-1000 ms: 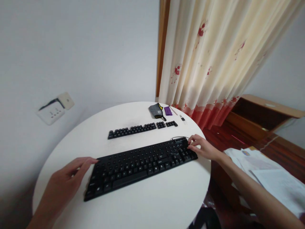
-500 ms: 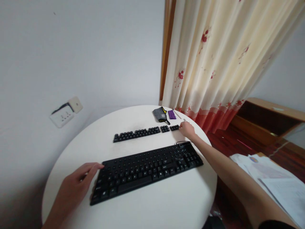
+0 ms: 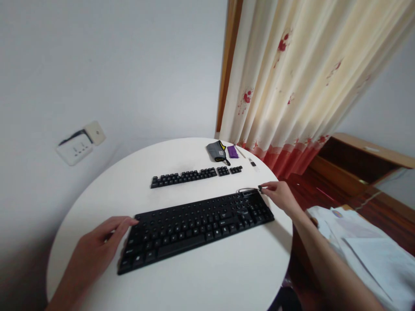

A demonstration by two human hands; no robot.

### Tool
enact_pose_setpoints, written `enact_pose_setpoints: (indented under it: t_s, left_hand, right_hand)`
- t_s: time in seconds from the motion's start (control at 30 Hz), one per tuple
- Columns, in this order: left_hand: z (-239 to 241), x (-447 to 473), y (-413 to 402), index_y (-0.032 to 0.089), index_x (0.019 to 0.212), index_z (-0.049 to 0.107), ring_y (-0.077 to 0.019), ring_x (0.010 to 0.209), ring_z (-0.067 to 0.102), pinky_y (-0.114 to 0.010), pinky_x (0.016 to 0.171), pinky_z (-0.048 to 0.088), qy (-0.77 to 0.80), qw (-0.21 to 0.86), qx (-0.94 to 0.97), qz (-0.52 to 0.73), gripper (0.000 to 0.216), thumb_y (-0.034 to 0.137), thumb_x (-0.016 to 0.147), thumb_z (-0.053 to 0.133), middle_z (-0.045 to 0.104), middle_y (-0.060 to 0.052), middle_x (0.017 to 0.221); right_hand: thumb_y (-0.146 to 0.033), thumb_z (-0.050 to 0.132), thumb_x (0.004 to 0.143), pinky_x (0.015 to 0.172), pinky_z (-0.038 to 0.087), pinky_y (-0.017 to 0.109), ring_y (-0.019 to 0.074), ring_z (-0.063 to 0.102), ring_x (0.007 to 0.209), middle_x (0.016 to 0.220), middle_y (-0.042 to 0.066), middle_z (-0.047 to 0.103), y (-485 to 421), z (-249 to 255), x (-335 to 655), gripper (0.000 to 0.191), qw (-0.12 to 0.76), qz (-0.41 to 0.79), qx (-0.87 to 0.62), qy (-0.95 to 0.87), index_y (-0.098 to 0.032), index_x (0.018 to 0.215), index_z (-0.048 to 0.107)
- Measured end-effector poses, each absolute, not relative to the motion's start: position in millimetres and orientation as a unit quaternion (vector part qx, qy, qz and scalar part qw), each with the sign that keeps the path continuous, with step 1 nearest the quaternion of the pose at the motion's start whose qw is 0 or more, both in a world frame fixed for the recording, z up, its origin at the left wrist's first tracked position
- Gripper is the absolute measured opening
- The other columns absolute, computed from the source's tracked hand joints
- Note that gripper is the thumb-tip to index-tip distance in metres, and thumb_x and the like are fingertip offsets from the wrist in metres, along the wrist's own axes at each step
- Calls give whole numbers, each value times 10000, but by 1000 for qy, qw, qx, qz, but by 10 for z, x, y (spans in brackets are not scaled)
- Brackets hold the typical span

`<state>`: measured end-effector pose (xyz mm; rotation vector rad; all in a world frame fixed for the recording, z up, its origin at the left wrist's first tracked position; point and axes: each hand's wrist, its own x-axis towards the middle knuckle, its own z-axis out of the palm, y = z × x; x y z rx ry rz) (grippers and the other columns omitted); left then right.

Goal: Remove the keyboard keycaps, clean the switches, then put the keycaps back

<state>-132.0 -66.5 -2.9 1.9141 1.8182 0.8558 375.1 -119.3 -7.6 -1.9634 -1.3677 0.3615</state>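
A black keyboard (image 3: 197, 231) lies on the white round table, its upper rows bare of keycaps. My left hand (image 3: 105, 235) is closed at its upper left corner, fingertips holding the edge. Beyond the keyboard's upper right corner, my right hand (image 3: 280, 194) pinches a small black keycap (image 3: 260, 188) between thumb and fingers. Loose keycaps (image 3: 184, 176) lie in rows behind the keyboard, with two smaller groups of keycaps (image 3: 223, 171) to their right. The keyboard's thin cable (image 3: 244, 189) curves along its back edge.
At the back of the table (image 3: 106, 196) lie a grey pouch (image 3: 215, 151), a purple cloth (image 3: 232, 151), a thin stick (image 3: 240, 151) and a small clear-and-black item (image 3: 252, 163). Papers (image 3: 372, 259) are stacked at the right. A curtain (image 3: 275, 86) hangs behind.
My right hand has moved from the far right keycap group toward me, to the keyboard's upper right corner, with a keycap taken from that group. My left hand stays on the keyboard.
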Motion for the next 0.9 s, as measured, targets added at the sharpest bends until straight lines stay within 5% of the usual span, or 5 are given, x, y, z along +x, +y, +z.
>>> enact_pose_setpoints:
  t_s: [0.3,0.5,0.9]
  left_hand:
    - [-137,-1261,-640,207,873,735,-257,968,682,-297,778,572,586,208,710,330,458,586,742,514,736,-70,1017]
    - [-294,-1346,-579,214,899,733,-258,1027,662,-344,960,515,555,189,738,335,450,590,802,506,719,-80,1058]
    - [-317,-1349,-586,210,911,737,-245,1040,650,-298,878,545,551,194,739,336,460,596,828,500,709,-80,1076]
  right_hand:
    - [-354,660,718,588,474,290,218,665,654,725,86,753,-1652,-221,3644,342,418,208,-749,-469,-103,908,791]
    - [-378,640,731,503,427,273,201,636,584,662,73,729,-1602,-281,3613,353,430,197,-752,-459,-103,899,785]
    - [-268,548,825,645,480,308,215,660,695,798,73,733,-1677,-221,3357,268,311,-11,-777,-548,-193,930,783]
